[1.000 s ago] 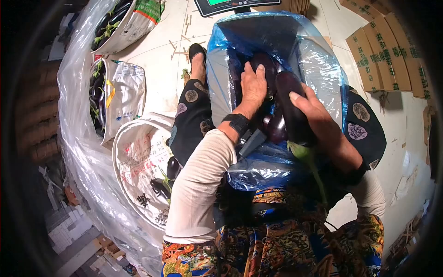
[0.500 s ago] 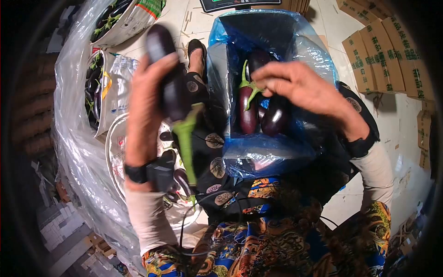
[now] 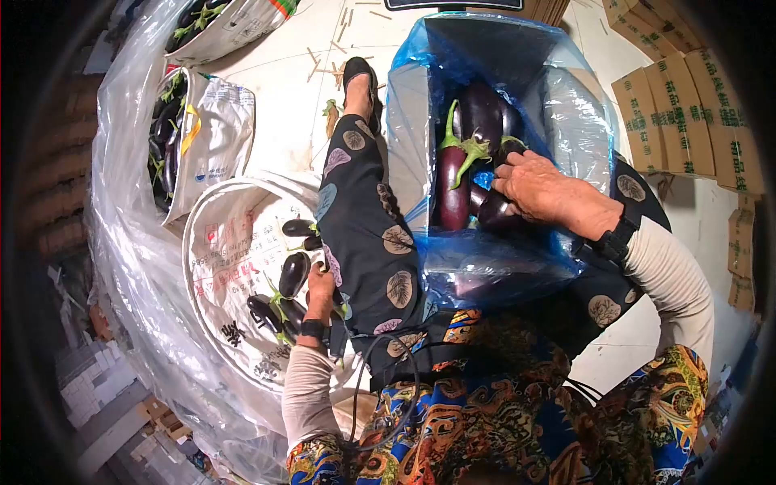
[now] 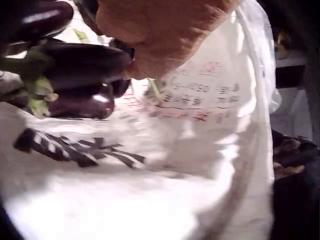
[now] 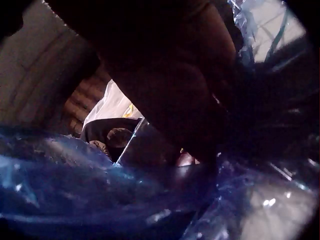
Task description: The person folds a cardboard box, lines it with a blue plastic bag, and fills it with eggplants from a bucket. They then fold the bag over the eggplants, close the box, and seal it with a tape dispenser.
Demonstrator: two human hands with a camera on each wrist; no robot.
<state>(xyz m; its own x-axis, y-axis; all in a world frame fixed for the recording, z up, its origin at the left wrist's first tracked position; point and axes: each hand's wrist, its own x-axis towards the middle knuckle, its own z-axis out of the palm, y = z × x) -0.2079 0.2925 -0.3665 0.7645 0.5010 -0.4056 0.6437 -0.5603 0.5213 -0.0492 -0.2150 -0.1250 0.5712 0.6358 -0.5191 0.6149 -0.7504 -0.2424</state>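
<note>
In the head view, my left hand reaches down inside a round white bag. Beside its fingers lies a dark eggplant, with more eggplants near it. The left wrist view has the back of this hand over glossy eggplants; its fingertips are hidden, so I cannot tell if it grips one. My right hand is inside a box lined with blue plastic, fingers curled onto a dark eggplant. Next to that lie a reddish-purple eggplant and a big dark one.
Two more bags of eggplants stand at the left, a white one and one behind it. Clear plastic sheeting runs along that side. Printed cardboard stands at the right. A cable loops by the lap.
My left hand, which held up a large eggplant half a second ago, has dropped into the white bag. My right hand has moved off the green stems, down onto a dark eggplant at the box's right.
</note>
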